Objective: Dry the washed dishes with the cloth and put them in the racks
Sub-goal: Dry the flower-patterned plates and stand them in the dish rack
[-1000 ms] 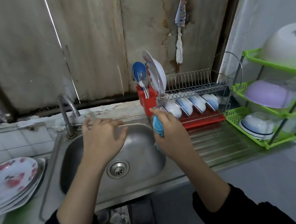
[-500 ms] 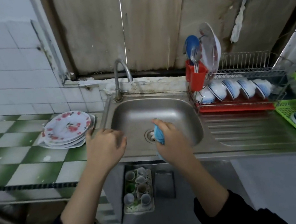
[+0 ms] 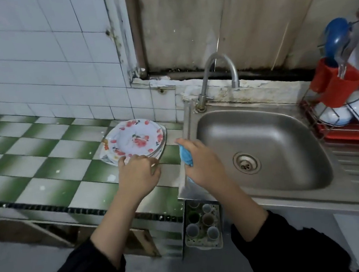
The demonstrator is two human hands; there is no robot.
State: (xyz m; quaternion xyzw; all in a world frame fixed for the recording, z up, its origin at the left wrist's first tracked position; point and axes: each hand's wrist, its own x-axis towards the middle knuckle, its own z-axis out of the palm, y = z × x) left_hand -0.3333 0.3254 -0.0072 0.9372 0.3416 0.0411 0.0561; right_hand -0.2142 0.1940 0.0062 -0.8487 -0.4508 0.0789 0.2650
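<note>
Your left hand (image 3: 139, 173) curled at near rim of plate stack (image 3: 136, 141) beside sink (image 3: 265, 136), grip unclear; right hand (image 3: 202, 160) clutches cloth (image 3: 185, 155). Washed rims likely slippery: weak pinch, top plate could slip, chip stack

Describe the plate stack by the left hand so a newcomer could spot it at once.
Start at the steel sink and look just left, onto the green-and-white checkered counter. The stack of plates sits there by the tiled wall, the left hand at its near rim. Its top plate shows red flowers, unlike the blue-striped bowls in the rack.
</note>
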